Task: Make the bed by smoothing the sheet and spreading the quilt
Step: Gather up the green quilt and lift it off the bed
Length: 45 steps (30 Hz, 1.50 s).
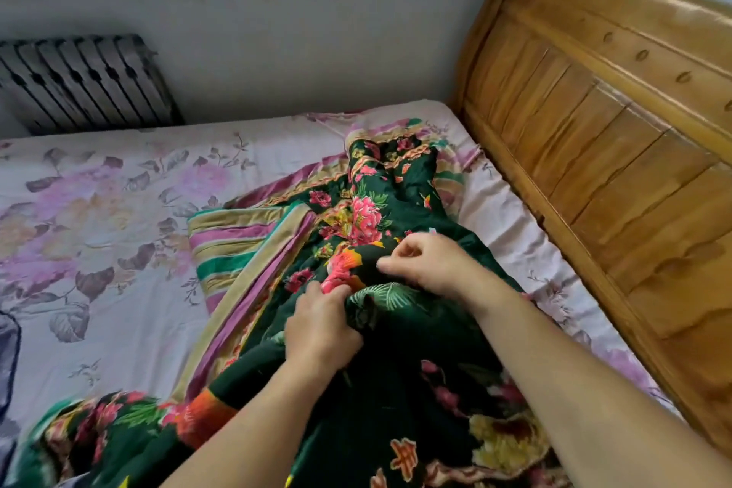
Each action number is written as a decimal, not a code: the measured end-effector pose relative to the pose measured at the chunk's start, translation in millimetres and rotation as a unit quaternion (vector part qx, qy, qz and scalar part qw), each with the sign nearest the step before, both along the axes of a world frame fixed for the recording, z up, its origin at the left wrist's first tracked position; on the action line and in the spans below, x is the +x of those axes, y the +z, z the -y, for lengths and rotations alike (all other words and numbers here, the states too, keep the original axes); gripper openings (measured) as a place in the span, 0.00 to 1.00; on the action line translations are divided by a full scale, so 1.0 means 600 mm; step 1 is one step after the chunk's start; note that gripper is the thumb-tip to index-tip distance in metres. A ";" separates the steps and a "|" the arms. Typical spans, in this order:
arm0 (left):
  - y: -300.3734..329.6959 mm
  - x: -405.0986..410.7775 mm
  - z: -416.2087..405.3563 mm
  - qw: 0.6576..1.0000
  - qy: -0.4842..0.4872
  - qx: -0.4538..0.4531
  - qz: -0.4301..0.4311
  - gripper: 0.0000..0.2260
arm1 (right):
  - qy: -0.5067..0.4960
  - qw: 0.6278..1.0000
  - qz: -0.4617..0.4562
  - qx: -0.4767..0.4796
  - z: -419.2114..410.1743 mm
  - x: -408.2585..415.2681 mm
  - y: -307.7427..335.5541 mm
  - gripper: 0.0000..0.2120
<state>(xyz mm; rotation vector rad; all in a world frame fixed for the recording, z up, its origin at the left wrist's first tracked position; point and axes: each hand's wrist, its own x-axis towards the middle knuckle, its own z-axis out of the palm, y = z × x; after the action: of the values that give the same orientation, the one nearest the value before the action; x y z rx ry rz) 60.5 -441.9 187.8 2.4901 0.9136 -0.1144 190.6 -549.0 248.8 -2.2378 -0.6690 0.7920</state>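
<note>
quilt bunched in long ridge on sheet, axis running from hands toward headboard. left hand fingers clenched on fold; right hand likely pinching cloth — both mid-ridge, bare sheet to left.

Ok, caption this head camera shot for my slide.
Both hands, left and right, gather the bunched dark green floral quilt on the pink floral sheet.

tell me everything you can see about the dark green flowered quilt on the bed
The dark green quilt, printed with pink and red flowers, has a striped pink, green and tan underside. It looks soft and padded. It lies bunched in a long ridge on the pale floral sheet, beside the wooden headboard. The left hand and right hand grip its folds.
</note>
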 end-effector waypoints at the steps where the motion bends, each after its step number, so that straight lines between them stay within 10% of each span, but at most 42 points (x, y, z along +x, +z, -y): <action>1: -0.009 0.011 -0.006 1.000 0.007 0.005 -0.003 0.22 | -0.018 1.000 0.021 0.000 -0.004 0.032 -0.008 0.10; 8: -0.124 0.123 -0.050 0.990 0.092 0.007 -0.105 0.23 | 0.024 0.960 0.135 -0.244 -0.062 0.292 -0.206 0.27; 22: -0.274 0.174 -0.113 0.963 0.160 -0.082 -0.202 0.13 | 0.019 0.928 0.199 -0.315 -0.196 0.449 -0.453 0.58; 32: -0.311 0.171 -0.117 0.960 0.168 -0.100 -0.199 0.12 | 0.007 0.922 0.232 -0.309 -0.193 0.412 -0.470 0.16; 45: -0.245 0.048 -0.089 0.949 0.087 -0.144 -0.267 0.22 | 0.092 0.946 0.137 -0.278 -0.096 0.205 -0.334 0.21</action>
<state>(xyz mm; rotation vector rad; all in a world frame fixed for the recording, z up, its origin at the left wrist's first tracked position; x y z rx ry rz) 89.2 -388.4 40.7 2.1216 1.2228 -0.8325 313.7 -491.5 48.2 -2.8679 -0.8798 0.8449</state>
